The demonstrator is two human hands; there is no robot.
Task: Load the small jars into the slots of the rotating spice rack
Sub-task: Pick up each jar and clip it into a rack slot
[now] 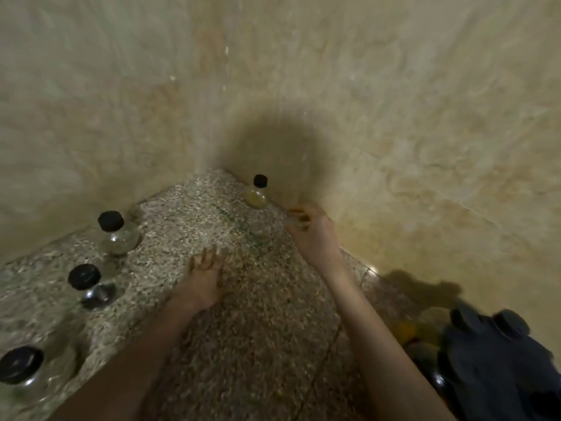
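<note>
Several small glass jars with black lids stand on the speckled stone counter point(249, 299). One with yellowish contents point(256, 196) is in the far corner by the wall. A clear one point(117, 235), a second point(91, 287) and a third point(21, 369) line the left edge. The dark spice rack point(485, 354) sits at the lower right, blurred, with coloured jars point(425, 329) in its slots. My left hand point(203, 281) lies flat on the counter, empty. My right hand point(312, 232) is by the right wall, just short of the yellowish jar, fingers curled around a small glassy, amber-tinted jar.
Beige marbled walls point(394, 117) close in the counter on the far left and right sides, meeting at the corner behind the yellowish jar. The whole view is blurred by motion.
</note>
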